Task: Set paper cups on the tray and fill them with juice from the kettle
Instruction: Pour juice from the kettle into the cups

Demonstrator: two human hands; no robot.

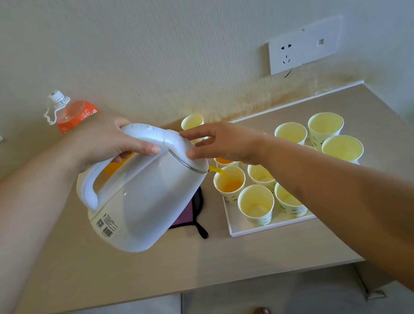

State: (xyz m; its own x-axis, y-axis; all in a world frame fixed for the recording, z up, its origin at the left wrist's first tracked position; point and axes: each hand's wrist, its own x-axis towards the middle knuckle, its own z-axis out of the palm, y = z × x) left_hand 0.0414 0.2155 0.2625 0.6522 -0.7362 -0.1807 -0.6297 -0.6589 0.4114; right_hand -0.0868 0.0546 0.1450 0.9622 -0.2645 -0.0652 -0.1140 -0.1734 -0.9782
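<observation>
My left hand (111,140) grips the handle of a white kettle (146,195), which is tilted to the right. Orange juice runs from its spout into a paper cup (230,183) at the left edge of the white tray (243,229). My right hand (222,141) rests with straight fingers on the kettle's lid, near the spout. Several more paper cups stand on the tray; the cup behind the one being filled (224,160) holds juice, and the near ones such as the front cup (256,205) look empty. My right forearm hides part of the tray.
An orange drink bottle (72,114) stands at the wall behind my left hand. One paper cup (192,122) sits off the tray near the wall. A purple and black mat (191,215) lies under the kettle. Wall sockets (302,46) are above the beige table (138,274).
</observation>
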